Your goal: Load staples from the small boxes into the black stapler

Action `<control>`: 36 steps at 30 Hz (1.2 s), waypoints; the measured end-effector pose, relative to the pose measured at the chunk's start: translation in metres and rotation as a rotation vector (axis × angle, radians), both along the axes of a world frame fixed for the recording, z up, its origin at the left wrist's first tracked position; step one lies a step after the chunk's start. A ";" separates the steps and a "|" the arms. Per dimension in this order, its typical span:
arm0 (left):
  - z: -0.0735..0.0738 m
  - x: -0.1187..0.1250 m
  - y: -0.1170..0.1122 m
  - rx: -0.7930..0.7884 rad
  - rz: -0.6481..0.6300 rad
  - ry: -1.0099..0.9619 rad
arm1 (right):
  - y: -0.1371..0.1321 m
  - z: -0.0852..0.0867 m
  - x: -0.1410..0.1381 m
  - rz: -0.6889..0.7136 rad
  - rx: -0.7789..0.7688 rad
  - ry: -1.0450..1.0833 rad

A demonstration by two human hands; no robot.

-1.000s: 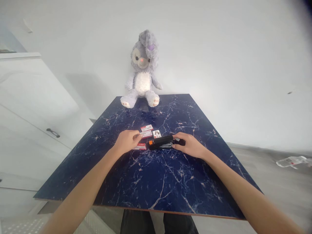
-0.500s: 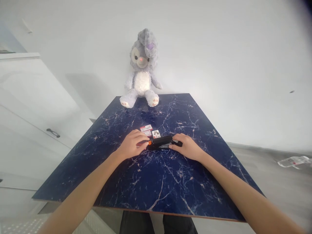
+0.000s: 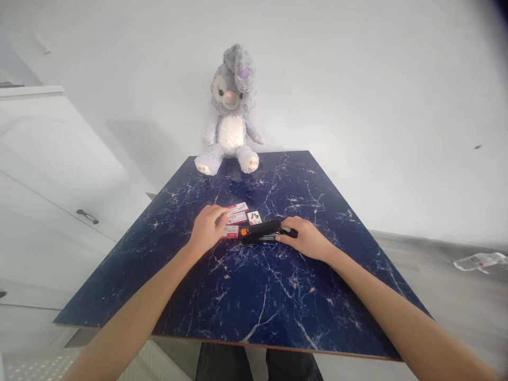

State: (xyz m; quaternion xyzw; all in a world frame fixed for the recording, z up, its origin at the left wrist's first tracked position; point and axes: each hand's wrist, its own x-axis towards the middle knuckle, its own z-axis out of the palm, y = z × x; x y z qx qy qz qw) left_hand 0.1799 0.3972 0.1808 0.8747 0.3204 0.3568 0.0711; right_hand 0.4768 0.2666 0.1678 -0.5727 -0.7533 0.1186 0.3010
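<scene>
A black stapler [image 3: 261,230] with an orange tip at its left end lies across the middle of the table. My right hand [image 3: 304,236] grips its right end, thumb in front and fingers behind. To its left, my left hand [image 3: 207,227] is apart from the stapler, thumb and fingers slightly parted beside the small red-and-white boxes. These are an upper box [image 3: 238,207], a middle box [image 3: 238,218] and a lower box [image 3: 230,232]. Whether the fingertips touch a box is hard to see. A small white box with a dark picture [image 3: 254,217] lies behind the stapler.
The table [image 3: 262,296] has a dark blue marbled top. A grey plush toy [image 3: 232,132] sits at its far edge against the wall. White drawers [image 3: 51,211] stand on the left. On the floor at right lies a clear plastic bottle [image 3: 480,262].
My left hand has let go of the stapler's orange end and moved left and slightly back, uncovering the lower box. My right hand stays on the stapler.
</scene>
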 end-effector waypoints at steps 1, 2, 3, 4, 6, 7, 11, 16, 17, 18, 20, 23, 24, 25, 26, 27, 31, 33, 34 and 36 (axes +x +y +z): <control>0.001 0.000 -0.001 -0.003 -0.036 -0.011 | 0.000 0.000 0.000 0.003 -0.001 0.003; 0.001 0.000 -0.002 -0.009 -0.089 -0.011 | 0.000 0.000 0.000 0.005 -0.004 0.005; 0.002 0.001 -0.005 -0.017 -0.154 0.001 | 0.000 0.000 0.000 0.005 -0.007 0.008; 0.003 0.002 -0.007 -0.027 -0.225 0.027 | 0.000 0.000 0.000 0.004 -0.012 0.008; 0.004 0.005 -0.013 -0.057 -0.344 0.094 | 0.000 0.001 0.000 0.000 -0.017 0.007; 0.004 0.006 -0.015 -0.072 -0.378 0.121 | 0.000 0.001 0.000 -0.001 -0.019 0.006; 0.003 0.009 -0.016 -0.105 -0.399 0.132 | 0.000 0.001 0.000 0.004 -0.025 0.010; -0.002 0.008 -0.012 -0.127 -0.407 0.098 | 0.000 0.000 0.001 0.003 -0.001 0.014; -0.002 0.008 -0.012 -0.131 -0.411 0.090 | 0.000 -0.001 0.001 0.004 0.001 0.013; -0.003 0.008 -0.011 -0.135 -0.415 0.081 | 0.000 -0.001 0.001 0.006 0.001 0.014; -0.002 0.006 -0.009 -0.145 -0.426 0.080 | 0.000 -0.001 0.001 0.008 0.001 0.015; 0.001 0.004 -0.007 -0.152 -0.449 0.116 | 0.000 -0.001 0.001 0.001 -0.001 0.010; 0.001 0.003 -0.006 -0.151 -0.455 0.128 | 0.000 -0.001 0.000 -0.002 -0.004 0.008; 0.001 0.002 -0.006 -0.150 -0.461 0.132 | 0.000 0.000 0.000 -0.004 -0.007 0.007; 0.000 0.002 -0.006 -0.148 -0.464 0.128 | 0.000 0.000 0.000 -0.004 -0.010 0.006; -0.001 0.001 -0.006 -0.148 -0.464 0.122 | 0.000 0.000 0.000 -0.004 -0.012 0.007; -0.007 0.002 -0.007 -0.155 -0.439 0.092 | 0.000 0.001 0.000 0.002 -0.016 0.004; -0.008 0.002 -0.007 -0.156 -0.429 0.072 | 0.000 0.001 0.000 0.001 -0.019 -0.002; -0.008 0.002 -0.008 -0.155 -0.428 0.061 | 0.000 0.001 0.001 0.000 -0.019 -0.005; -0.006 0.003 -0.008 -0.149 -0.433 0.047 | 0.000 0.001 0.001 0.002 -0.016 -0.009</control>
